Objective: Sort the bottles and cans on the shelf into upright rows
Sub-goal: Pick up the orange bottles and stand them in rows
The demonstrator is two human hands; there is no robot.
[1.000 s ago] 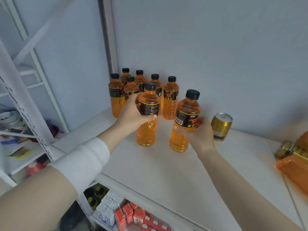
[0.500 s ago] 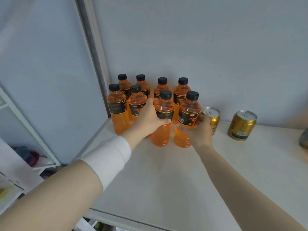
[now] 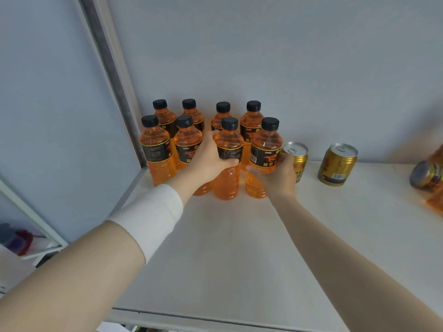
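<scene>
Several orange drink bottles with black caps stand upright in two rows in the shelf's back left corner. My left hand [image 3: 209,161] grips the third front-row bottle [image 3: 229,149] around its black label. My right hand [image 3: 275,178] grips the fourth front-row bottle [image 3: 265,149], the rightmost one. Both bottles stand on the white shelf [image 3: 239,248], close against the back row [image 3: 251,123]. Two gold cans stand upright to the right, one [image 3: 297,159] just behind my right hand, the other [image 3: 338,165] further right.
At the far right edge a can [image 3: 425,174] lies on its side beside an orange bottle [image 3: 435,202], also lying down. A grey upright post [image 3: 107,68] runs up the back left corner. Lower shelves with coloured items show at the bottom left.
Both hands pushed their bottles back and left into line with the front row, tight against the group. The view has shifted right, bringing a second upright can into sight.
</scene>
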